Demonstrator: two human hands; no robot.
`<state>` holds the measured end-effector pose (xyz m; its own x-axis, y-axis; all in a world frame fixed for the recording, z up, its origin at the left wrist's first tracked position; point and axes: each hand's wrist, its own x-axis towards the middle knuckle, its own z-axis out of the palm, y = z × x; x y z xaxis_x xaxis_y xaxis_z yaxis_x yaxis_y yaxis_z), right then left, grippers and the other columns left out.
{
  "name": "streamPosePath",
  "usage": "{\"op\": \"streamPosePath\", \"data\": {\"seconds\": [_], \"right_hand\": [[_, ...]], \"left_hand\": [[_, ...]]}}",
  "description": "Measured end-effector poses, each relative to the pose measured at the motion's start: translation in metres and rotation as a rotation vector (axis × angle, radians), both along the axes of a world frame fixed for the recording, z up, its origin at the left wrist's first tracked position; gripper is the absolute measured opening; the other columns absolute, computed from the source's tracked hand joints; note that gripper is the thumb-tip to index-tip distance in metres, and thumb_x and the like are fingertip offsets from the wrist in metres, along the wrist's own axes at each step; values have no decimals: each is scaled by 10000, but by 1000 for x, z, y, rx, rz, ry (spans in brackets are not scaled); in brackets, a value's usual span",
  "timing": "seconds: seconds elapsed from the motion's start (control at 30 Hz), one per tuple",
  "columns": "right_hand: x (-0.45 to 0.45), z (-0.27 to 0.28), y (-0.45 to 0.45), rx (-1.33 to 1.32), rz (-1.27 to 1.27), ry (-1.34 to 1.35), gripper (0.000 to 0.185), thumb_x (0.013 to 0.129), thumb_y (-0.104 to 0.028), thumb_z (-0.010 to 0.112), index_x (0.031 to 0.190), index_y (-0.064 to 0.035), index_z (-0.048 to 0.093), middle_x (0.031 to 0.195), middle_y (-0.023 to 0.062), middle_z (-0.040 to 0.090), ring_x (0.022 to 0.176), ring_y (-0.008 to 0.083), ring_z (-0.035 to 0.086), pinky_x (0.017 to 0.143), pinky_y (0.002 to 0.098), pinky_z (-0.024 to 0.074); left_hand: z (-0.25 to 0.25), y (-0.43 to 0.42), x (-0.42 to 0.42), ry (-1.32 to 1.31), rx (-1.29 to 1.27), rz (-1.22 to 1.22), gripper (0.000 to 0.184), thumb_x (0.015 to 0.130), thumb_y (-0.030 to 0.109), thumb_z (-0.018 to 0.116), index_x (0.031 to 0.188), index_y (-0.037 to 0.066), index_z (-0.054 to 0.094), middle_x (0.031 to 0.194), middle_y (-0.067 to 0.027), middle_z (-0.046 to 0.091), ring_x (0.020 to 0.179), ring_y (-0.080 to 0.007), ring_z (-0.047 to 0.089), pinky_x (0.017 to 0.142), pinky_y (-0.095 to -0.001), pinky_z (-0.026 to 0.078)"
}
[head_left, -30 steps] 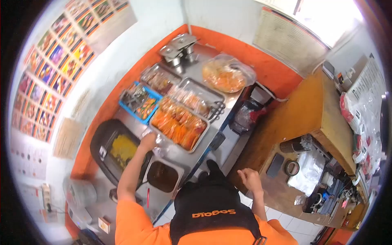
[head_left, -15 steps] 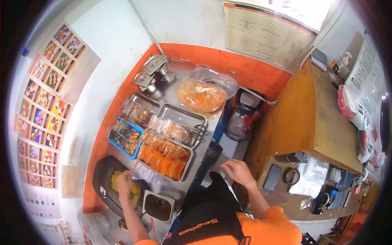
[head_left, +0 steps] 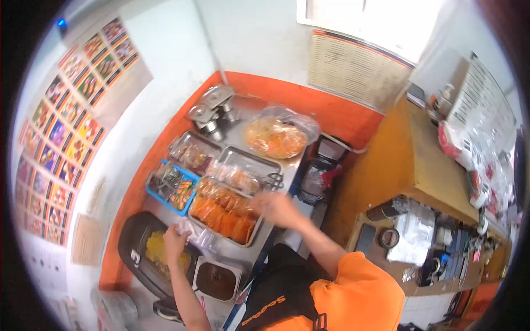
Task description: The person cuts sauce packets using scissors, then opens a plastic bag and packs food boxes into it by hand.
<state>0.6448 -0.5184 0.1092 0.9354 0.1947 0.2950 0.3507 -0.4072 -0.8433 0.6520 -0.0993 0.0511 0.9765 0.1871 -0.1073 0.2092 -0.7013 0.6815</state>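
My left hand (head_left: 175, 240) is closed at the edge of some clear plastic bags (head_left: 203, 238), with its fingers pinching the near corner. Below it sits a dark oval pan (head_left: 131, 231) holding yellow pieces of food (head_left: 157, 249). My right hand (head_left: 274, 209), smeared by motion, is above the right edge of a metal tray of bagged orange food (head_left: 223, 219). Just beyond that hand lies a pair of black-handled scissors (head_left: 274, 180). A square metal container of dark sauce (head_left: 216, 280) stands nearest my body.
A blue basket of small packets (head_left: 175, 187) and further metal trays (head_left: 251, 159) stand behind. A large bag of orange food (head_left: 276, 138) and lidded metal pots (head_left: 207, 118) are at the back. On the right, a wooden counter (head_left: 375, 182) holds tape (head_left: 388, 238) and a phone (head_left: 365, 238).
My right hand has moved left and forward, from beside my body to over the tray's edge. My left hand has shifted slightly right onto the plastic bags. The view has tilted a little.
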Motion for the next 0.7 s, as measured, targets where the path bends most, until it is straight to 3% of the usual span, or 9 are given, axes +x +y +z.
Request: {"op": "streamPosePath", "data": {"seconds": [0.1,0.17,0.23,0.33,0.43,0.47,0.57,0.63,0.7], "right_hand": [[79,3,-64,58,-487,-163,143,912,-108,722,1016,-16,753,881,110,762,793,165,713,734,333,564],[151,-9,-112,50,-732,-219,194,943,-173,688,964,13,742,887,180,754,838,265,755,767,380,572],[232,-40,-167,-285,-814,-406,285,930,-273,703,1000,-4,763,875,205,745,882,315,758,819,422,573],[329,-72,-214,-729,-276,234,379,915,-402,692,1025,-52,787,1158,222,720,1172,348,674,987,501,514],[353,-86,-204,-1160,-197,163,405,902,-413,657,1156,-122,775,1520,171,516,1416,387,454,1148,562,361],[385,-131,-215,-1179,-199,107,323,929,-364,625,1070,-138,807,1617,123,401,1503,405,307,1208,607,240],[397,-128,-213,-1378,-139,-256,310,933,-331,598,988,-126,824,1598,111,436,1497,360,341,1220,580,234],[405,-131,-215,-1453,-75,-312,295,924,-299,591,966,-126,826,1601,94,437,1499,346,340,1223,579,223],[404,-138,-220,-1469,-11,-351,279,906,-271,595,944,-120,827,1592,81,451,1504,342,330,1224,585,214]], "left_hand": [[-16,5,7,-11,35,47,461,748,151,896,1079,-65,660,733,-136,659,555,-198,651,453,-337,517],[-16,2,13,-29,96,116,453,758,196,898,1071,-44,677,722,-135,660,549,-216,653,459,-347,506],[-13,-4,23,-68,163,241,418,780,243,886,1037,-23,691,719,-145,664,545,-246,657,485,-368,505],[-21,10,29,-279,247,245,364,837,266,845,903,-48,673,670,-156,640,544,-213,625,509,-392,478],[26,-10,18,-367,359,282,326,862,272,819,900,-18,674,669,-148,638,583,-228,617,569,-404,481],[41,-12,10,-307,391,353,308,868,255,811,903,-18,673,672,-156,631,583,-239,605,572,-402,475],[65,-23,-31,-210,419,524,262,884,210,791,904,-19,667,671,-153,611,585,-236,571,575,-392,458],[66,-25,-69,-298,369,560,239,893,185,782,893,-20,657,655,-116,597,591,-185,551,566,-376,450],[79,-41,-106,-184,443,672,223,911,169,768,892,-21,653,656,-76,585,610,-131,502,559,-345,435]]}}
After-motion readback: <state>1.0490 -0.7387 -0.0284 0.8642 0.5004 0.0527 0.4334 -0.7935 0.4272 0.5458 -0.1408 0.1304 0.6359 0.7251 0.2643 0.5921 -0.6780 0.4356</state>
